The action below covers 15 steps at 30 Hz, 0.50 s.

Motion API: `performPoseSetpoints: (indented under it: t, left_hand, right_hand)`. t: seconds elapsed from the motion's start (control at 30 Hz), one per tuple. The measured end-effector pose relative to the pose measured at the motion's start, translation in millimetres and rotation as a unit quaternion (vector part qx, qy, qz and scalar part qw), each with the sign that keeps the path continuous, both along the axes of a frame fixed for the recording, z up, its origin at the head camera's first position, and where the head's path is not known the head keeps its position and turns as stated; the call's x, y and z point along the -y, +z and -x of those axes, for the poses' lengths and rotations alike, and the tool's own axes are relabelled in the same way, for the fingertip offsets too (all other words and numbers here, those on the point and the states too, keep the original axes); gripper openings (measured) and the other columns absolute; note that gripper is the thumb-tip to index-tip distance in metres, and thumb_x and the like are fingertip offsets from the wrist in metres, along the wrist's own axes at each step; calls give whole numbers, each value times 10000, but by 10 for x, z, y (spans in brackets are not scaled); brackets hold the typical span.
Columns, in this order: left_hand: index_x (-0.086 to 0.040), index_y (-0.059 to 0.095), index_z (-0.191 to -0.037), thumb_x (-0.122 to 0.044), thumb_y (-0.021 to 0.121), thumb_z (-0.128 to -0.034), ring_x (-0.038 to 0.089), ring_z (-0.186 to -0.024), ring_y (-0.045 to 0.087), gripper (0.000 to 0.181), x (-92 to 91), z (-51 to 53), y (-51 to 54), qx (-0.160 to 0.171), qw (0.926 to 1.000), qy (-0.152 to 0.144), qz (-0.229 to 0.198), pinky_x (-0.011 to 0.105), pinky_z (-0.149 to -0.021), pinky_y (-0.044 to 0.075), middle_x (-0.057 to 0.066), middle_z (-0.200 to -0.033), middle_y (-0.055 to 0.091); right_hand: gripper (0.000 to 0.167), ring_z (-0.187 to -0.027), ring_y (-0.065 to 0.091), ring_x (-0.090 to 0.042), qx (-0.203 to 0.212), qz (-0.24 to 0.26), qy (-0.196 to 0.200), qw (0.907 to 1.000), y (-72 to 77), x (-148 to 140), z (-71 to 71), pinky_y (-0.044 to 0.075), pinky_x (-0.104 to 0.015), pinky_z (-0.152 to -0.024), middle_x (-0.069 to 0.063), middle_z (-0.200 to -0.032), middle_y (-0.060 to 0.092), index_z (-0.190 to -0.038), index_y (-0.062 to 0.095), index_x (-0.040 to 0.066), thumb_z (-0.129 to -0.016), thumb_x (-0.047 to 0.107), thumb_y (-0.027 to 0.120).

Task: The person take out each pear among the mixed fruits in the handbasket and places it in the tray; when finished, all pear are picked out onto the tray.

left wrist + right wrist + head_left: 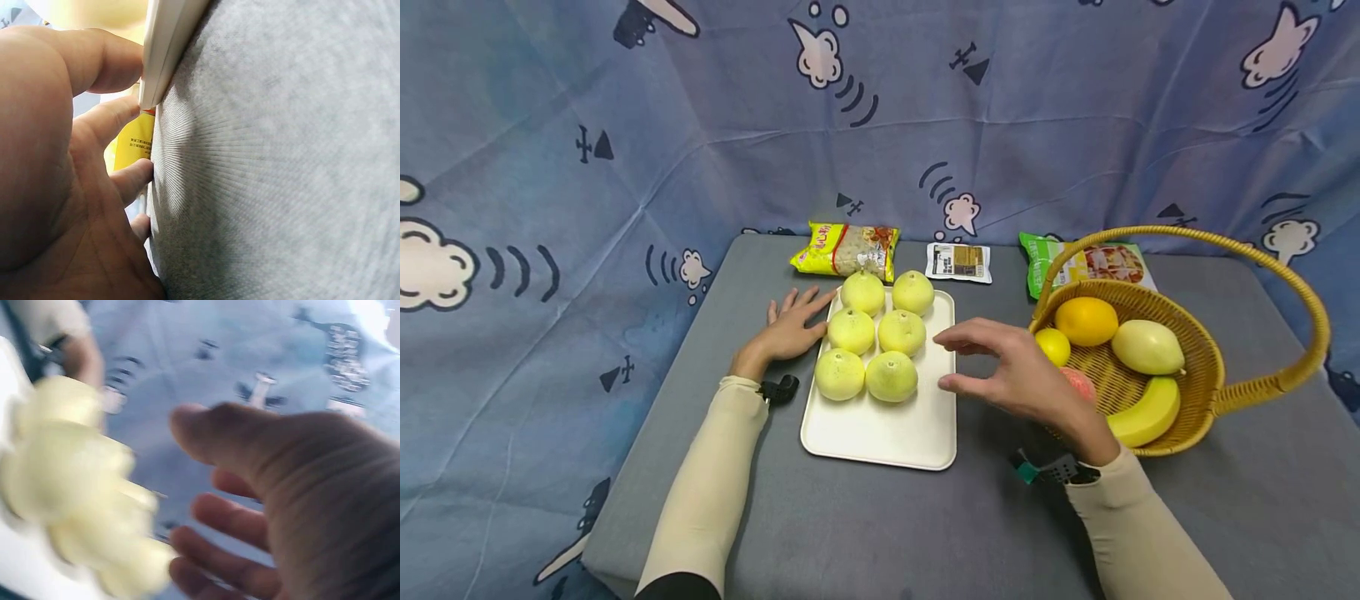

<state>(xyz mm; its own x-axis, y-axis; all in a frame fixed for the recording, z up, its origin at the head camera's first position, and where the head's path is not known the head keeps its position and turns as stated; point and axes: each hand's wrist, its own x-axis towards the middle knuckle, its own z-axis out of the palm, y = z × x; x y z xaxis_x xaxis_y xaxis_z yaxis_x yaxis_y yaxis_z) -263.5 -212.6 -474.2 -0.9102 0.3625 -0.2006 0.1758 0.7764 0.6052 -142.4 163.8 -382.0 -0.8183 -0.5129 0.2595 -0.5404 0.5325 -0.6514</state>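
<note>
Several pale green-yellow round fruits (891, 377) sit in two columns on a white rectangular tray (880, 433). My left hand (792, 327) rests at the tray's left edge, fingers spread; in the left wrist view its thumb (112, 62) touches the tray's rim (165, 50) and other fingertips meet the grey cloth. Above the tray's right side hovers my right hand (1011, 367), thumb and fingers apart, holding nothing. The right wrist view shows that hand (250, 487) beside the blurred fruits (69, 475), not touching them.
At the right stands a yellow wicker basket (1206, 375) with a tall handle, holding a banana (1146, 412), an orange (1086, 322) and other fruit. Along the back lie a yellow food bag (827, 250), a small white packet (958, 262) and a green bag (1037, 254). A patterned blue cloth (880, 100) hangs behind.
</note>
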Motion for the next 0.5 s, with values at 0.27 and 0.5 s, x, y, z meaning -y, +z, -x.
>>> performPoseSetpoints:
  t: [0.27, 0.5]
  left_hand:
    - [-330, 245, -1769, -360, 470, -1140, 460, -1701, -120, 668, 2, 9, -21, 0, 10000, 21, -12, 711, -1284, -208, 118, -1862, 74]
    - [-306, 252, -1770, -338, 475, -1150, 475, -1699, -107, 659, -12, -25, 19, -106, 9999, -25, 8, 733, -1281, -192, 140, -1857, 91]
  right_hand:
    - [439, -1116, 696, 14, -262, -240, -1012, 9942, 399, -739, -54, 492, -42, -990, -11, -1247, 779, -1327, 779, 170, -913, 186, 925]
    - [532, -1215, 692, -296, 325, -862, -2130, 9727, 456, -1327, -49, 447, -4, -922, -167, -1364, 737, -1421, 721, 143, -965, 370, 873]
